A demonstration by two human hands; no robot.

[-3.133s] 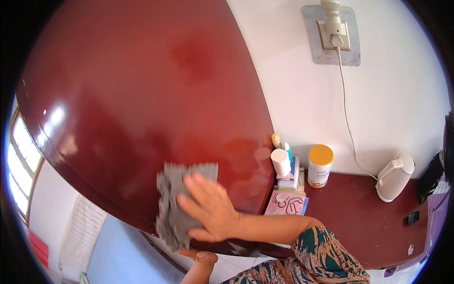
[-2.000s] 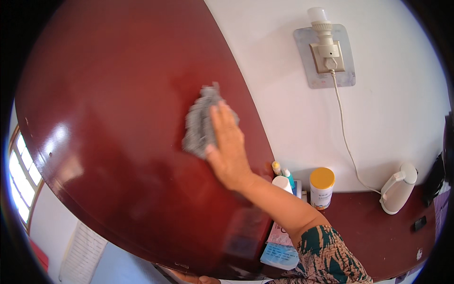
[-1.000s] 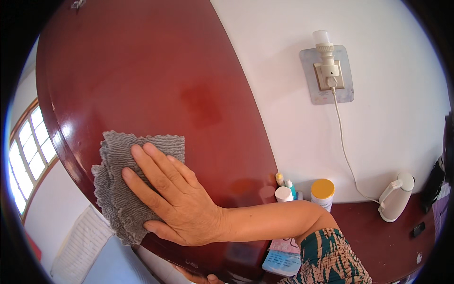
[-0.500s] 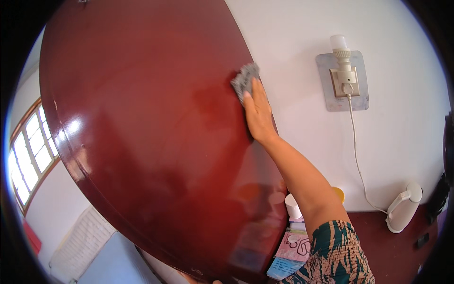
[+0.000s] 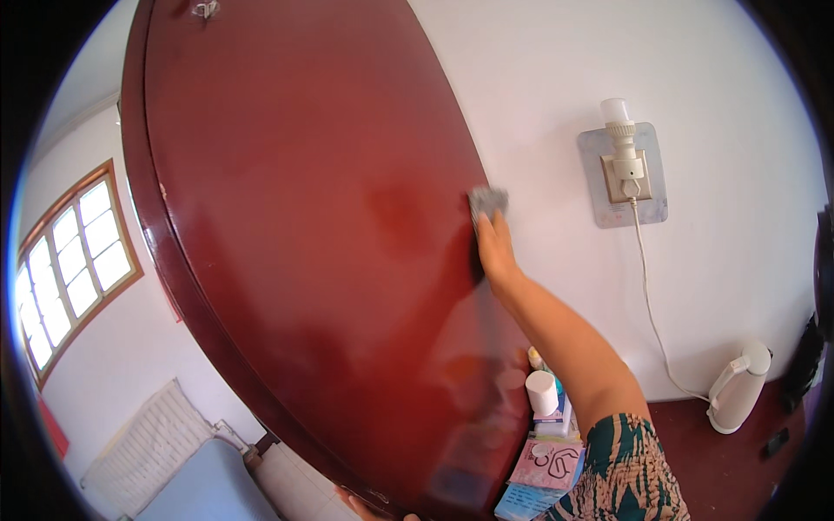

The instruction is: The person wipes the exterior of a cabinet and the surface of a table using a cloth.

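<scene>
A tall, glossy dark-red wooden panel (image 5: 287,217) takes up the middle of the view, reflecting light and nearby items. My right hand (image 5: 497,247) presses a crumpled grey cloth (image 5: 488,201) against the panel's right edge, by the white wall. The cloth is bunched under and beyond the fingers and slightly blurred. At the bottom of the view, my left hand (image 5: 354,504) shows only in part; its digits appear on both sides of the panel's lower edge, gripping it. A small metal fitting (image 5: 206,10) sits at the panel's top.
Below my right arm stand a white cylindrical container (image 5: 541,393) and several booklets (image 5: 547,460). Right of them, a white kettle (image 5: 738,391) rests on a dark-red surface. Its cord climbs to a wall socket with a plug-in lamp (image 5: 624,156). At left are a window (image 5: 74,260) and a blue bed (image 5: 208,482).
My right hand and the cloth have moved down along the panel's right edge. The view has shifted, showing more of the panel's left side, the window and the bed.
</scene>
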